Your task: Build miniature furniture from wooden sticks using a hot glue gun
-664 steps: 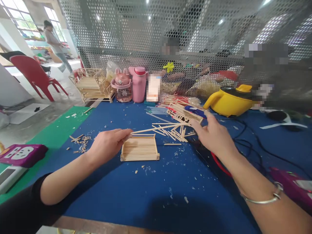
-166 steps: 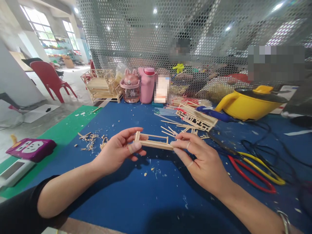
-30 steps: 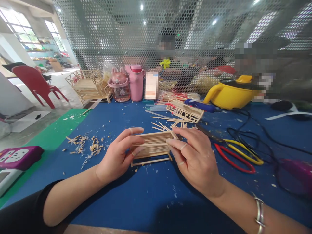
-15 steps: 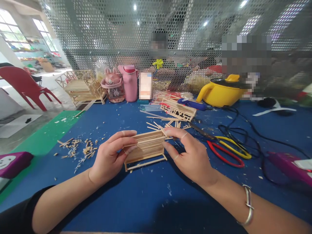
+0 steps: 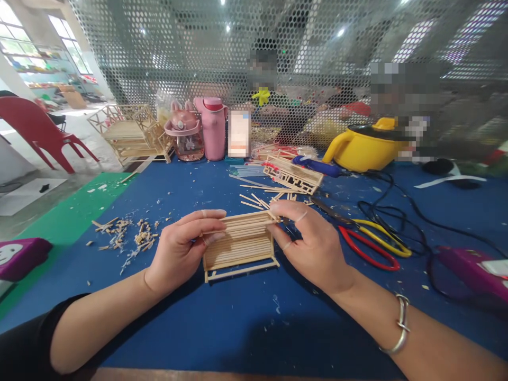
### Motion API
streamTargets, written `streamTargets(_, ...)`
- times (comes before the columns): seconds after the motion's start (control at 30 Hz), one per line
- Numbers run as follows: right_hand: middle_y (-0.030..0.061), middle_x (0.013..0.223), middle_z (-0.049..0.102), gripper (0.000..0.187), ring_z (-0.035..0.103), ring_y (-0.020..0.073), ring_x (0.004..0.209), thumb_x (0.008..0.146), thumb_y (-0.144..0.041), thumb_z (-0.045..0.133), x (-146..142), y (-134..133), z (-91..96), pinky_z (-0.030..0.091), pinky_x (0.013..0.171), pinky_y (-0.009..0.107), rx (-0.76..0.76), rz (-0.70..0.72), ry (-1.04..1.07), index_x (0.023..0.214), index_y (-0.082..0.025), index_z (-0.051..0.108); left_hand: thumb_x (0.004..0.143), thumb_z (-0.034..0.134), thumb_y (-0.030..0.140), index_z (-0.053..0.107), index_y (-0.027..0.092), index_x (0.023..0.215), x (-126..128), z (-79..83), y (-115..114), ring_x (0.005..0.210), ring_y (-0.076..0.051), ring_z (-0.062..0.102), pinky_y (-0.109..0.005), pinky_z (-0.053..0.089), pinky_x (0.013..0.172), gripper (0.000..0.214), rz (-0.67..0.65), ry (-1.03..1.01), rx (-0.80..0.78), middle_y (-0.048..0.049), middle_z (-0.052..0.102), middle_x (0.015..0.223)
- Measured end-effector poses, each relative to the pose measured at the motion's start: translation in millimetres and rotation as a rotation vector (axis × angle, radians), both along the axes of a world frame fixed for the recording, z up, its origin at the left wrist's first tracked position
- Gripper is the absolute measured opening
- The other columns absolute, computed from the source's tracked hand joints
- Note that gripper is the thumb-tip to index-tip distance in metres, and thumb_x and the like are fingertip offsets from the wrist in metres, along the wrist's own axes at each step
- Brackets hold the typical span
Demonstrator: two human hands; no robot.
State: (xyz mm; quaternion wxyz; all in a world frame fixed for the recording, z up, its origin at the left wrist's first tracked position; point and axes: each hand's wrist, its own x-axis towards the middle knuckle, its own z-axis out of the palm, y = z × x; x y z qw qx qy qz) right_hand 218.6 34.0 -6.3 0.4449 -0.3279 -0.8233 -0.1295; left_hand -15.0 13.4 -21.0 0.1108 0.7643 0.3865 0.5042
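Observation:
A small frame of thin wooden sticks (image 5: 242,248), with a slatted panel, is held upright over the blue table. My left hand (image 5: 182,243) pinches its left end between thumb and fingers. At the upper right corner, my right hand (image 5: 309,241) grips it with thumb and forefinger. Pale bands wrap some of my fingers. Just behind the frame lie loose wooden sticks (image 5: 257,202) and another stick-built piece (image 5: 293,174). Where the fingertips cover the frame's ends, the joints are hidden.
Wood scraps (image 5: 145,237) lie at left. Scissors with red and yellow handles (image 5: 369,248) rest beside a black cable (image 5: 416,233) at right. Along the back stand a stick model (image 5: 130,135), a pink bottle (image 5: 214,129), a phone (image 5: 238,135) and a yellow pot (image 5: 365,151) before a perforated screen.
The frame has tilted slightly, showing more of its slats, and its right end has shifted a little rightward. Both hands keep their hold. The camera view has shifted slightly.

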Motion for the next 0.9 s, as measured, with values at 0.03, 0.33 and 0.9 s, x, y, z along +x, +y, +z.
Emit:
streamTargets(0.03, 0.0077, 0.100, 0.070, 0.028, 0.065, 0.0192, 0.099, 0.080, -0.008, 0.061, 0, 1, 0.2, 0.051, 0.087, 0.033, 0.005, 0.009, -0.016, 0.105, -0.019, 0.056, 0.084, 0.059, 0.010, 0.068, 0.019, 0.090, 0, 0.0, 0, 0.094, -0.013, 0.066, -0.024, 0.052, 0.083, 0.015, -0.002, 0.000, -0.005, -0.0063, 0.071, 0.104)
streamTargets(0.33, 0.0060, 0.096, 0.072, 0.020, 0.067, 0.0179, 0.089, 0.082, -0.013, 0.062, 1, 6, 3.2, 0.051, 0.081, 0.032, 0.028, 0.046, -0.096, 0.101, -0.020, 0.059, 0.084, 0.061, 0.023, 0.068, 0.021, 0.088, 0, 3.2, -5, 0.095, -0.014, 0.064, -0.024, 0.050, 0.082, 0.009, 0.017, -0.131, -0.315, -0.0036, 0.071, 0.103)
streamTargets(0.9, 0.0051, 0.097, 0.072, 0.011, 0.067, 0.0163, 0.086, 0.083, -0.016, 0.060, 4, 13, -1.4, 0.052, 0.078, 0.033, 0.045, 0.120, -0.197, 0.092, -0.022, 0.063, 0.078, 0.064, 0.041, 0.068, 0.017, 0.087, -2, 8.0, -8, 0.079, -0.018, 0.065, -0.028, 0.053, 0.066, 0.026, -0.018, -0.274, -0.783, -0.0054, 0.072, 0.091)
